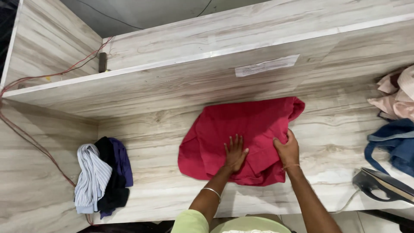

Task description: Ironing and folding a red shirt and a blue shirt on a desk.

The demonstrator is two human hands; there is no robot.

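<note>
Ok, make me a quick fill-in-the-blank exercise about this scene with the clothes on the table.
1. The left hand lies flat on the crumpled ____ cloth garment.
2. The right hand grips that garment's ____ edge.
3. The dark clothes iron sits at the pale wooden table's ____ side.

Missing words: red; right; right

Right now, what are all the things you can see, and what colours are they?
Red garment: one, red, middle of the table.
Striped garment: one, white-blue, left pile.
Dark garments: purple and black, count unclear, left pile.
Pink clothes: pale pink, count unclear, far right.
Blue garment: one, blue, right edge.
Iron: one, dark, near right.
Paper label: one, white, shelf edge.
Wires: reddish, left wall.
Table: one, pale wood.
Left hand: flat on red garment.
Right hand: grips its fold.
</note>
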